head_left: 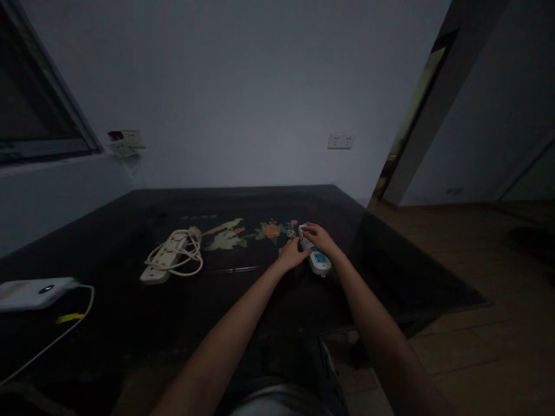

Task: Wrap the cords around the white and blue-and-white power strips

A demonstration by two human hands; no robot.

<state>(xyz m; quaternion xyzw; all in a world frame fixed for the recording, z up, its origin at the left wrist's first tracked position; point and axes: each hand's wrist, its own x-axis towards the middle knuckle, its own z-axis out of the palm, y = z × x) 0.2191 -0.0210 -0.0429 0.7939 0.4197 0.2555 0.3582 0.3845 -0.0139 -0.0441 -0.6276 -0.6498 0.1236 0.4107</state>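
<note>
A small white power strip with a blue socket face (319, 260) lies on the dark table (251, 297), right of the middle. Its white cord looks wound about the far end. My right hand (316, 237) is closed over that far end from the right, fingers bent onto the white part. From the left, my left hand (292, 253) grips the strip's side, its thumb reaching across toward the blue face. Part of the cord and the fingertips are hidden or too dim to make out.
Another white power strip (162, 263) with a loosely coiled cord lies to the left. At the far left are a white box-like device (34, 293) with a cable and a yellow strip (70, 318). A wall socket (340, 141) sits behind the table.
</note>
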